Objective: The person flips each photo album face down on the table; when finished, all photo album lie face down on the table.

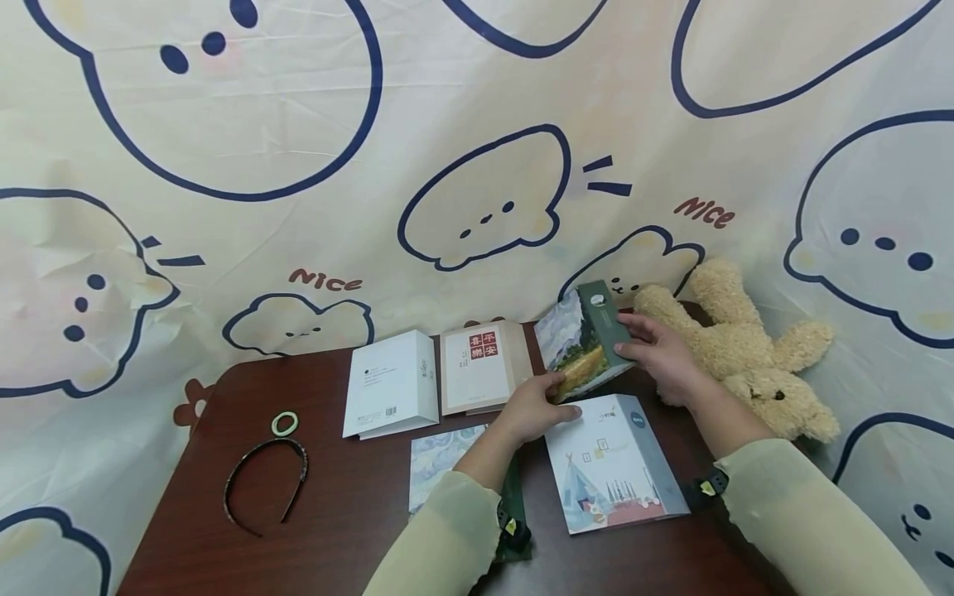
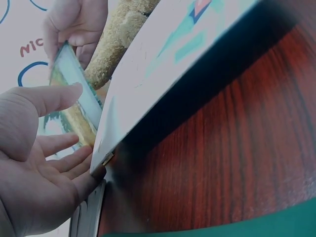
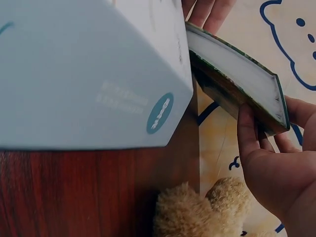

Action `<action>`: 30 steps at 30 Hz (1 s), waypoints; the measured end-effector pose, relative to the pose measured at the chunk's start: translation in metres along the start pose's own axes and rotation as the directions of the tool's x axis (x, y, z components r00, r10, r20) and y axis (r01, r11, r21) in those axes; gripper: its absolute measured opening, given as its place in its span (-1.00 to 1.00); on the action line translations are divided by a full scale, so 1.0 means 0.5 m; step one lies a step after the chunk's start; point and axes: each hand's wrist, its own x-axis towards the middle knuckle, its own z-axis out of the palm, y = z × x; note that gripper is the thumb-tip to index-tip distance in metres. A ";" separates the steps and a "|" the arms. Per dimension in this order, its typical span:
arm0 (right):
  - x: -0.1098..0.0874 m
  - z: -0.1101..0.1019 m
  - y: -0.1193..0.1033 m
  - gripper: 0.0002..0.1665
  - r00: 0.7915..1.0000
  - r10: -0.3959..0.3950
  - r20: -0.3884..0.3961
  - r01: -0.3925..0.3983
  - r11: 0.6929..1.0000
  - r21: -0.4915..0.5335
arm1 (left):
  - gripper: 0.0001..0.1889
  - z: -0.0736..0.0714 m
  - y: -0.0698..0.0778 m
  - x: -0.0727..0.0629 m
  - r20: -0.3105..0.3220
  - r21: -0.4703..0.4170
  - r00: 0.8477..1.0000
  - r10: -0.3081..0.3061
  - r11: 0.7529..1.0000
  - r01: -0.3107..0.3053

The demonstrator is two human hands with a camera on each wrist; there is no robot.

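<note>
A book with a landscape cover and green spine is tilted up at the back right of the table. My right hand grips it by the spine side, thumb on one face and fingers on the other, as the right wrist view shows. At its lower left corner is my left hand, fingers loosely extended by the cover and thumb apart from them. Just below that thumb lies a white book with a tent picture and a pale blue spine. In the left wrist view the landscape book's page edge shows beyond the left thumb.
A white book and a cream book with red characters lie at the back. A blue marbled book is partly under my left forearm. A plush bear is at right; a headband and green ring lie left.
</note>
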 end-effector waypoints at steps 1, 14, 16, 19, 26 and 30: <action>0.001 -0.002 0.002 -0.20 1.000 0.002 -0.001 -0.002 1.000 -0.002 | -0.27 0.000 -0.001 0.001 -0.001 0.004 1.000 0.002 1.000 -0.002; 0.013 -0.020 0.033 -0.22 0.999 0.023 -0.041 -0.029 0.990 -0.135 | -0.26 0.001 -0.005 0.003 0.004 0.033 1.000 -0.015 0.999 0.015; 0.017 -0.022 0.038 -0.23 0.999 0.025 -0.044 -0.032 0.987 -0.155 | -0.25 0.001 -0.004 0.003 0.004 0.036 1.000 -0.018 0.999 0.018; 0.022 -0.023 0.044 -0.24 0.998 0.029 -0.048 -0.039 0.977 -0.212 | -0.25 0.002 -0.005 0.004 0.000 0.045 1.000 -0.019 0.999 0.019; 0.022 -0.019 0.049 -0.30 0.999 0.015 -0.051 -0.033 0.931 -0.363 | -0.25 0.005 -0.007 0.006 -0.018 0.057 1.000 -0.018 0.998 0.019; 0.025 -0.016 0.056 -0.32 0.999 0.009 -0.049 -0.028 0.918 -0.395 | -0.25 0.006 -0.009 0.008 -0.031 0.059 0.999 -0.017 0.998 0.019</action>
